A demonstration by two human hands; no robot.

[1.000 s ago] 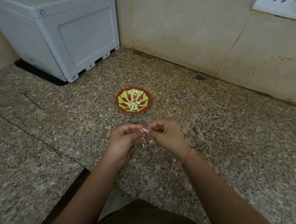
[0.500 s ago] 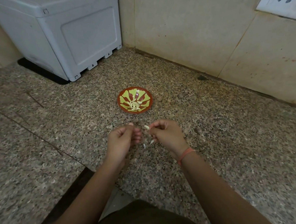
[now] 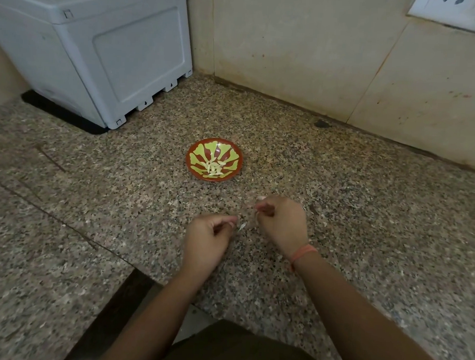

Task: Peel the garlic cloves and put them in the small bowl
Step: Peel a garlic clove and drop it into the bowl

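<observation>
A home kitchen: speckled granite counter (image 3: 366,214), tiled wall (image 3: 293,45), pale boxy appliance (image 3: 100,48).

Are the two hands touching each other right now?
Apart. The head view shows speckled counter between the left hand and the right hand.

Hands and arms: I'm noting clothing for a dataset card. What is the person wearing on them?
Both forearms are bare, with no sleeves in view. The right hand has a thin orange band at its wrist. The left hand wears nothing; no rings or watch show.
</observation>
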